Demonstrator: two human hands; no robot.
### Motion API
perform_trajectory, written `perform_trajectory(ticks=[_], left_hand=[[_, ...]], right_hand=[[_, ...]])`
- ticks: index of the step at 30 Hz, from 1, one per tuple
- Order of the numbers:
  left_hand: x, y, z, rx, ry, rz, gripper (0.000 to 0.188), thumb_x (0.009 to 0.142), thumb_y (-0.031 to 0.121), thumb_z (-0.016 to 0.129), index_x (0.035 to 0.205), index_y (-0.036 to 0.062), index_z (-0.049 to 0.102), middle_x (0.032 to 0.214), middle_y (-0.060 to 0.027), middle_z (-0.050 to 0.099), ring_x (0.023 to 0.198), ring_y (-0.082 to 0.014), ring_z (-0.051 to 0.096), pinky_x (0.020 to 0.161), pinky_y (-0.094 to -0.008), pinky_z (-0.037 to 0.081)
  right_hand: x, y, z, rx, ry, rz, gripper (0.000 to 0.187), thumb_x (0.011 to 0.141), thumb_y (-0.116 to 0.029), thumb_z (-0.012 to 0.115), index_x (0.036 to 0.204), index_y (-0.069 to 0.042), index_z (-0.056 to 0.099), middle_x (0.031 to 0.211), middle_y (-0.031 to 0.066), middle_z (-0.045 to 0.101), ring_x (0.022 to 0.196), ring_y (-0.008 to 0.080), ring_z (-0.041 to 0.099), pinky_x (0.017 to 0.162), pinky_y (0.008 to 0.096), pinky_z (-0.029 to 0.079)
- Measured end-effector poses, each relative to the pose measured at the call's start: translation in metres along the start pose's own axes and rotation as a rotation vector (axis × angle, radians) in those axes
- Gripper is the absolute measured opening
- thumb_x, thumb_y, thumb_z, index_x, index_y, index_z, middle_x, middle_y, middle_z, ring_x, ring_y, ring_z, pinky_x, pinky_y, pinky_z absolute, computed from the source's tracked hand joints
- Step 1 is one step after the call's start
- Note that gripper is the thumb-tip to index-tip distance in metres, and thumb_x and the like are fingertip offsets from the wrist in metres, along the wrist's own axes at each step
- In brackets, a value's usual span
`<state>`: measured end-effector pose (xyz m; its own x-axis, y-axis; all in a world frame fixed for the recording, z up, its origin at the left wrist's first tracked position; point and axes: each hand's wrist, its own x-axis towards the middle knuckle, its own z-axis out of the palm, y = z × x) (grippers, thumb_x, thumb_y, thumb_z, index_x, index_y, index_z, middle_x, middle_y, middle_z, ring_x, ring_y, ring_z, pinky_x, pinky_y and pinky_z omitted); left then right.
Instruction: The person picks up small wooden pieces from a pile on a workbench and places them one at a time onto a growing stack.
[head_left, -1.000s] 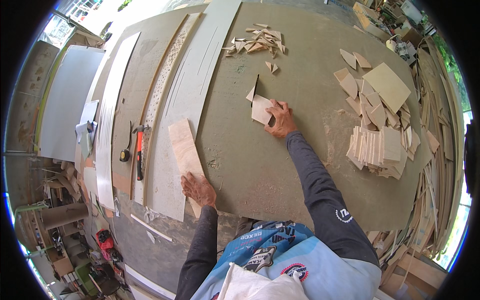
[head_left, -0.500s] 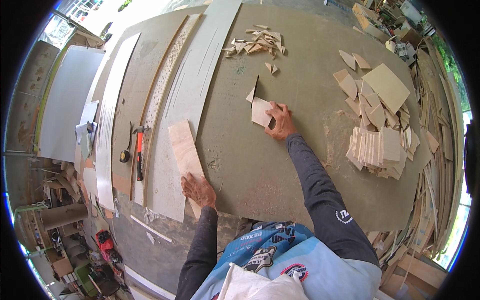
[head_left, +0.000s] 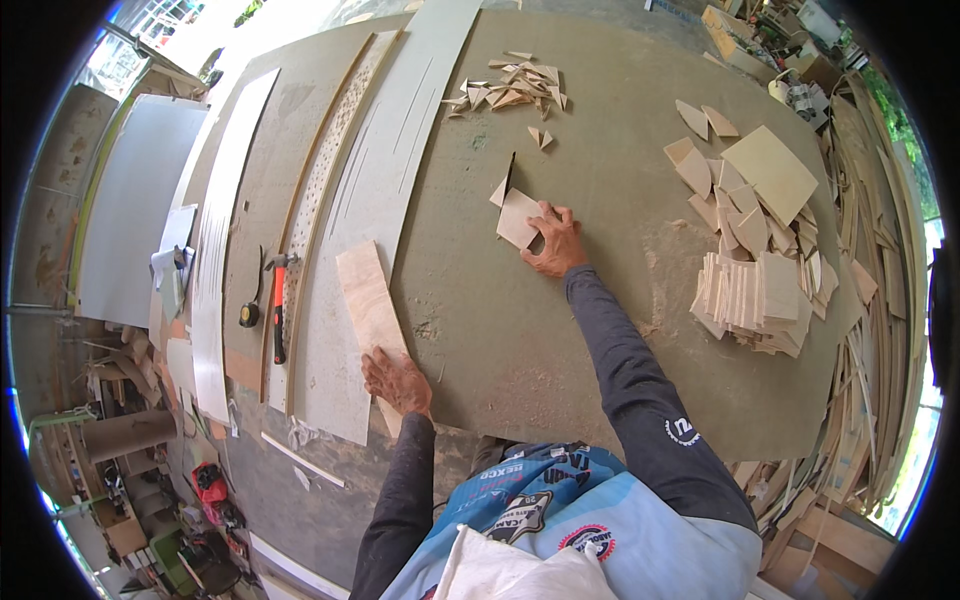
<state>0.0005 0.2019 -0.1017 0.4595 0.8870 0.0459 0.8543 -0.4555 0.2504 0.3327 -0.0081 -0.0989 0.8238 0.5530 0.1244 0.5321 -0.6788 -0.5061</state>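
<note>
My right hand (head_left: 556, 242) grips a small pale plywood piece (head_left: 517, 218) from its right side, with fingers curled. The piece lies on the brown table beside a thin dark saw blade (head_left: 511, 170) standing up from the tabletop. A small pointed offcut (head_left: 497, 192) sits at the blade's left. Lower left, my left hand (head_left: 397, 382) is closed over the near part of a long plywood strip (head_left: 367, 285), its fingers reaching across to the left edge. My left thumb is hidden. The strip lies slanted, partly over a long white board (head_left: 335, 240).
Pointed offcuts (head_left: 520, 85) lie beyond the blade. At right are stacked plywood pieces (head_left: 745, 285), loose curved pieces and a larger square sheet (head_left: 770, 175). A hammer (head_left: 280, 310) and tape measure (head_left: 249, 313) lie at left. Long wood strips (head_left: 870, 250) fill the far right.
My right hand has shifted slightly left with the small plywood piece, close to the blade. My left hand and the long strip have hardly moved.
</note>
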Motion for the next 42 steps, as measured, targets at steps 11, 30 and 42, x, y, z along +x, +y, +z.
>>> perform_trajectory(ticks=[11, 30, 42], left_hand=[[-0.0001, 0.0019, -0.0010, -0.030, 0.010, 0.009, 0.063, 0.096, 0.029, 0.060, 0.151, 0.0072, 0.038, 0.161, -0.0209, 0.029, 0.151, -0.0391, 0.024, 0.122, -0.0584, 0.015], [-0.0008, -0.0013, 0.0001, -0.009, 0.009, 0.024, 0.062, 0.098, 0.032, 0.058, 0.152, 0.0074, 0.038, 0.162, -0.0210, 0.029, 0.151, -0.0393, 0.024, 0.122, -0.0590, 0.015], [-0.0002, 0.0001, -0.0006, -0.004, -0.003, 0.007, 0.062, 0.099, 0.032, 0.058, 0.152, 0.0075, 0.037, 0.162, -0.0208, 0.029, 0.151, -0.0387, 0.023, 0.123, -0.0576, 0.014]], right_hand=[[-0.0067, 0.0074, -0.0014, 0.037, -0.049, -0.025, 0.064, 0.062, -0.028, 0.079, 0.121, -0.007, 0.070, 0.154, 0.0167, 0.047, 0.138, 0.0346, 0.037, 0.112, 0.0557, 0.033], [-0.0050, 0.0027, -0.0001, 0.008, -0.039, -0.010, 0.064, 0.066, -0.031, 0.080, 0.125, -0.009, 0.070, 0.155, 0.0163, 0.044, 0.138, 0.0361, 0.036, 0.112, 0.0584, 0.033], [-0.0010, 0.0045, 0.0031, 0.009, -0.004, -0.015, 0.061, 0.067, -0.030, 0.081, 0.124, -0.010, 0.069, 0.155, 0.0154, 0.043, 0.138, 0.0362, 0.035, 0.110, 0.0606, 0.035]])
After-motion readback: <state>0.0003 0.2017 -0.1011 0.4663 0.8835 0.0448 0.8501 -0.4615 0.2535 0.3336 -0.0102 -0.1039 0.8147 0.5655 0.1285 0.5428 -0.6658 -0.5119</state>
